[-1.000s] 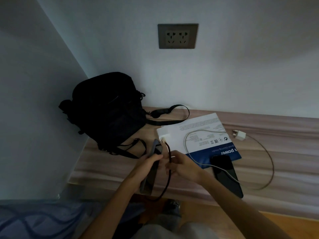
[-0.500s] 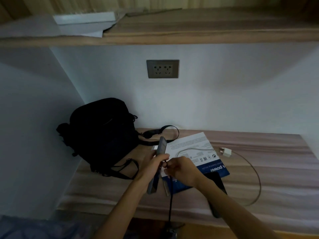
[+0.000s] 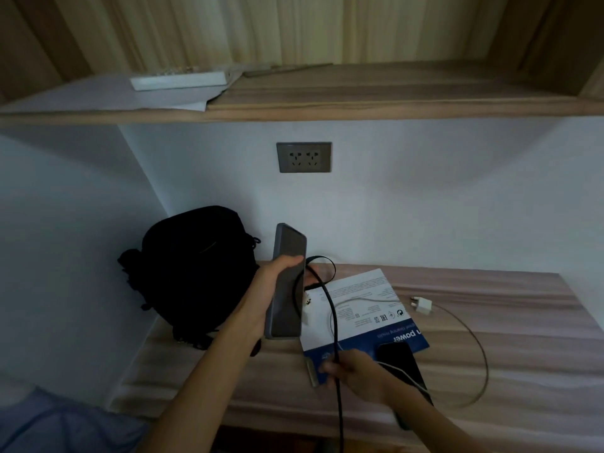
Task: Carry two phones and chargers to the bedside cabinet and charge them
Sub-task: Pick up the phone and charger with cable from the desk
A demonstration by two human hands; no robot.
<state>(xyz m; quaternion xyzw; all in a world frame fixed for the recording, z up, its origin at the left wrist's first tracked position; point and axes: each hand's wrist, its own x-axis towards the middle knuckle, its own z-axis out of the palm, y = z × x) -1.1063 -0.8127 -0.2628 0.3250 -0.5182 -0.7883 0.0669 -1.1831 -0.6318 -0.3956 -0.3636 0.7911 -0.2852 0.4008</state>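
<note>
Left hand (image 3: 274, 289) is gripping the grey phone (image 3: 287, 282) around its middle, thumb lying across the screen, holding it up above the bench (image 3: 490, 371). Phone is standing near upright, long axis running top-to-bottom, screen facing the camera, lower end pointing down toward the bench edge. Right hand (image 3: 356, 371) is pinching the black cable (image 3: 333, 322) low down, fingers closed on it; cable is running up from the hand and looping across the phone's right edge, with a small white bit dangling beside that edge, cannot tell if it is the plug. Second phone (image 3: 398, 361) is lying flat on the bench just right of the right hand, partly over the blue-and-white leaflet (image 3: 366, 299), with a white cable (image 3: 405, 376) crossing it. White charger plug (image 3: 423, 305) is sitting further right, unplugged. Wall socket (image 3: 304, 157) is above and behind the grey phone, empty, well apart from both hands. Probably the next move is getting the plug to the phone's lower end; right hand is nearer that port.
</note>
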